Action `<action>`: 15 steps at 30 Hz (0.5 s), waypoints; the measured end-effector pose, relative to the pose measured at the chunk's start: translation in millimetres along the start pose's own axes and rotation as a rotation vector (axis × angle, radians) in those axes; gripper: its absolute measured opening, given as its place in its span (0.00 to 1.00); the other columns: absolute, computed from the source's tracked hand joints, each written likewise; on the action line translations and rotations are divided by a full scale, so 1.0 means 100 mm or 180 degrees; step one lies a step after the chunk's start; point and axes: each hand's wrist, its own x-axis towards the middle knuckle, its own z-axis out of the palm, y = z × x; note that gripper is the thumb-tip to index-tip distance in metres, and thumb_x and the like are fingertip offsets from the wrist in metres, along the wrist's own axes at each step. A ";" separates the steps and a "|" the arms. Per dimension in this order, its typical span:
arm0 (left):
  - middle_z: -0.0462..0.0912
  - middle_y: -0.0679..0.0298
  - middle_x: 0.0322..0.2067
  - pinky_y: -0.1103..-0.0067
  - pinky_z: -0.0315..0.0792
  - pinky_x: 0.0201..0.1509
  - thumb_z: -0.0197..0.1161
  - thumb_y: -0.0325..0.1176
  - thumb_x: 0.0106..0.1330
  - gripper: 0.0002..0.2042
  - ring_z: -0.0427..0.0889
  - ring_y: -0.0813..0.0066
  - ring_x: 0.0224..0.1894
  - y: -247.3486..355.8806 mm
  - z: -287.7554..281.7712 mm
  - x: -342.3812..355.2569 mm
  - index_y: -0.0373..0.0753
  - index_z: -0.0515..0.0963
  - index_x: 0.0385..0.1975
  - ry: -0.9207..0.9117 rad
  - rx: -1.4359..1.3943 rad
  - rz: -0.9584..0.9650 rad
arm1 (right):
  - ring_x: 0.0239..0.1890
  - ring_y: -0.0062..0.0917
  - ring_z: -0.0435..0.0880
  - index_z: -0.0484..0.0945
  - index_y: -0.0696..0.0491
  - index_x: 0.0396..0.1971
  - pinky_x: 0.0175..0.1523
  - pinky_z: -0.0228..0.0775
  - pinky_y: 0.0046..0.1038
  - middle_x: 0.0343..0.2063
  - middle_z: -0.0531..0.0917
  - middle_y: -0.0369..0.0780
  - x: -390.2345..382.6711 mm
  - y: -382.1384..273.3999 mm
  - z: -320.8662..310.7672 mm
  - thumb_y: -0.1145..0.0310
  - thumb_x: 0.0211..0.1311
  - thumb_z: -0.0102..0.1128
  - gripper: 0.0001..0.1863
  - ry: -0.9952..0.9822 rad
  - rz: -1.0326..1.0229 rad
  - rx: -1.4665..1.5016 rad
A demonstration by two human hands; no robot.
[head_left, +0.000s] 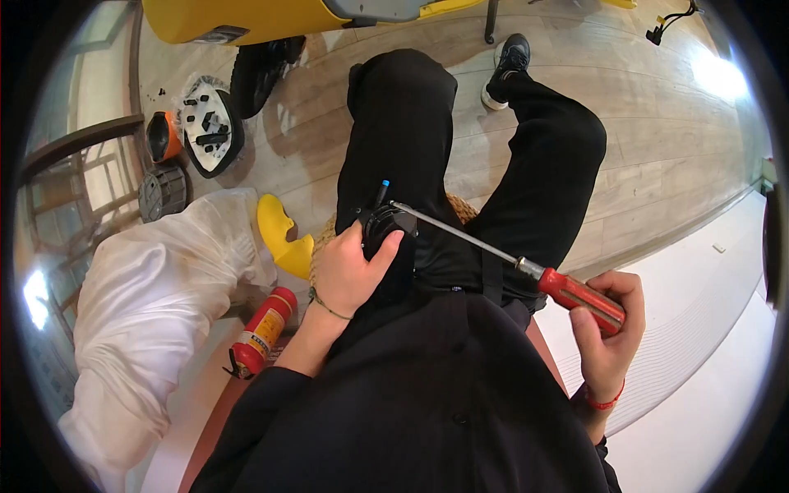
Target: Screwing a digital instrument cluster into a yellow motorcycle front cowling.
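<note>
My left hand (pixel 349 275) is closed around a black rounded part (pixel 386 223) held over my lap, the thumb pressed on its near side. A short black piece with a blue tip (pixel 384 191) sticks up from this part; dark clothing behind makes its outline hard to read. In my right hand (pixel 606 333) is a screwdriver (pixel 579 301) with a red handle, gripped between thumb and fingers. Its long metal shaft slants up and left, and the tip lies at the upper edge of the black part. Whether tip and part touch, I cannot tell.
A yellow machine body (pixel 271 20) spans the top. Floor items at left include a white shell (pixel 194 144) with several small black pieces, an orange-and-black piece (pixel 168 135) and a grey round piece (pixel 163 191). Nearer are white cloth (pixel 173 296), a curved yellow piece (pixel 283 242) and a red fire extinguisher (pixel 265 329).
</note>
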 end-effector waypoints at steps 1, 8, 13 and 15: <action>0.82 0.54 0.27 0.74 0.74 0.34 0.63 0.45 0.61 0.17 0.82 0.61 0.29 0.05 -0.03 0.03 0.33 0.78 0.33 -0.0093 0.0609 0.0040 | 0.25 0.17 0.77 0.70 0.60 0.38 0.32 0.67 0.17 0.29 0.79 0.41 0.00 -0.01 0.00 0.75 0.51 0.63 0.15 0.0000 0.0003 -0.0009; 0.75 0.55 0.24 0.69 0.72 0.31 0.62 0.54 0.58 0.24 0.78 0.55 0.29 0.13 -0.04 0.06 0.35 0.71 0.32 0.0219 0.1992 0.0357 | 0.23 0.18 0.75 0.71 0.59 0.36 0.30 0.66 0.18 0.24 0.78 0.40 0.04 -0.23 0.10 0.75 0.44 0.68 0.19 0.0263 0.0112 -0.0325; 0.73 0.57 0.32 0.72 0.70 0.35 0.69 0.44 0.54 0.24 0.74 0.60 0.33 0.06 -0.01 0.10 0.35 0.68 0.42 0.0458 0.1107 0.0287 | 0.18 0.25 0.74 0.71 0.57 0.34 0.26 0.65 0.21 0.22 0.77 0.42 0.11 -0.33 0.15 0.71 0.38 0.76 0.23 -0.0043 -0.1083 -0.0594; 0.72 0.59 0.34 0.74 0.69 0.36 0.72 0.38 0.51 0.26 0.72 0.65 0.32 0.06 0.00 0.15 0.35 0.68 0.46 0.0700 0.0859 0.0635 | 0.20 0.23 0.73 0.71 0.58 0.34 0.26 0.63 0.20 0.24 0.76 0.41 0.08 -0.41 0.14 0.64 0.42 0.74 0.23 -0.0185 -0.1089 -0.0737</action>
